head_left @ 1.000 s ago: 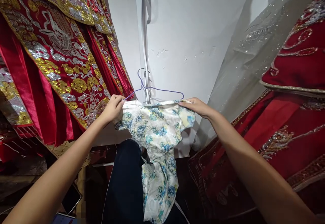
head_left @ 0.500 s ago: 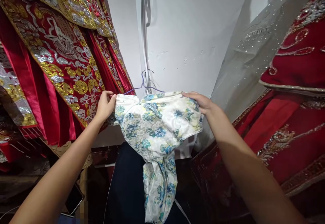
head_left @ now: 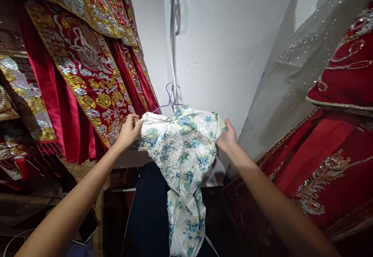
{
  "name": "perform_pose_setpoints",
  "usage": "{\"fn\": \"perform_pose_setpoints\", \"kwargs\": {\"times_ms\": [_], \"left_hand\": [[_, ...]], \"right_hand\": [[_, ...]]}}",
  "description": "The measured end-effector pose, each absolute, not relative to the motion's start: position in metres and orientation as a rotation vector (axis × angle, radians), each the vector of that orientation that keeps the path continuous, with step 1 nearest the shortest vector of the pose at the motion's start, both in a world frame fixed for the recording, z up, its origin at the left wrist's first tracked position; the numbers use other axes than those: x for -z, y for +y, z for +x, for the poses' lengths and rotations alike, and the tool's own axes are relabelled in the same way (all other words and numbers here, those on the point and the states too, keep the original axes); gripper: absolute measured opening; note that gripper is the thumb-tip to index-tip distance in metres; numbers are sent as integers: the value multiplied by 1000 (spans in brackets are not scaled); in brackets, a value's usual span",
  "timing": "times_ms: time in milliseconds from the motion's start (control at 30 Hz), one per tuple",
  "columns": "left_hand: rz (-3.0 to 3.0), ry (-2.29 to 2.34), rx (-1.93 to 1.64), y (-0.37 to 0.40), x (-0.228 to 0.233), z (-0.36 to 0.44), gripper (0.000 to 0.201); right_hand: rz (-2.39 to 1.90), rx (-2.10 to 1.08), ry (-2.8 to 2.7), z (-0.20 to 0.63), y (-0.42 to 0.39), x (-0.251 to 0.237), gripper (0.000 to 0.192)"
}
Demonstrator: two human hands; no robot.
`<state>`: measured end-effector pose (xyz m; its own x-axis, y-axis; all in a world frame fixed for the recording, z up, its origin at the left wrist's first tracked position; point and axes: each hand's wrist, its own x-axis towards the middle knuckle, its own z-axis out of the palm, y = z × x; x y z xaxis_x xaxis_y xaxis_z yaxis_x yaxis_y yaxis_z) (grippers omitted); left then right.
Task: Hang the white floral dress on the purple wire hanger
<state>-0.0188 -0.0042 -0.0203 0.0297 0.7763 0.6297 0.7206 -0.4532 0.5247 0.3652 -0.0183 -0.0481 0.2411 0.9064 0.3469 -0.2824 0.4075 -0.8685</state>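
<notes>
A white short-sleeved dress (head_left: 186, 152) with a blue and green floral print hangs down in front of me over dark fabric. A thin purple hanger (head_left: 170, 101) shows above its neckline. My left hand (head_left: 130, 132) is closed, pinching the dress at the left shoulder. At the right sleeve's end, my right hand (head_left: 229, 136) grips the cuff, its fingers partly behind the cloth. The lower part of the dress falls in loose folds below my hands.
Red gowns with gold and silver embroidery (head_left: 96, 74) hang at the left. On the right are a sheer sparkling veil (head_left: 287, 63) and a red beaded gown (head_left: 329, 140). A pale upright pole (head_left: 174, 35) stands against the white wall (head_left: 221, 28). A phone (head_left: 89, 226) lies at lower left.
The right shoulder of the dress has been turned so the sleeve now spreads outward. My right hand has moved down from the shoulder to the cuff. The view has shifted slightly left.
</notes>
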Motion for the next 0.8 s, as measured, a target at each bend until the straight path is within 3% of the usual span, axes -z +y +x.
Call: {"fn": "perform_pose_setpoints", "kwargs": {"times_ms": [167, 333, 400, 467, 567, 633, 700, 800], "left_hand": [[2214, 1475, -1483, -2, 4, 5, 36], [2139, 1446, -1497, 14, -8, 20, 32], [2069, 1375, -1523, 14, -3, 21, 39], [1953, 1237, -1539, 5, 4, 27, 47], [1724, 1020, -1561, -26, 8, 52, 54], [1579, 861, -1553, -51, 2, 77, 55], [1470, 672, -1495, -72, -8, 101, 51], [1426, 476, -1448, -85, -22, 117, 34]], "right_hand": [[-568, -1127, -971, 366, -16, -8, 31], [-452, -1196, -1415, 327, -66, -43, 53], [-425, -1309, -1787, 320, -89, -43, 66], [-476, -1292, -2199, 318, -101, -34, 67], [-788, -664, -2412, 312, -95, -2, 65], [-916, -179, -2319, 302, -80, 27, 95], [-902, 84, -2291, 290, -66, 53, 108], [-881, 208, -2167, 281, -58, 70, 93]]}}
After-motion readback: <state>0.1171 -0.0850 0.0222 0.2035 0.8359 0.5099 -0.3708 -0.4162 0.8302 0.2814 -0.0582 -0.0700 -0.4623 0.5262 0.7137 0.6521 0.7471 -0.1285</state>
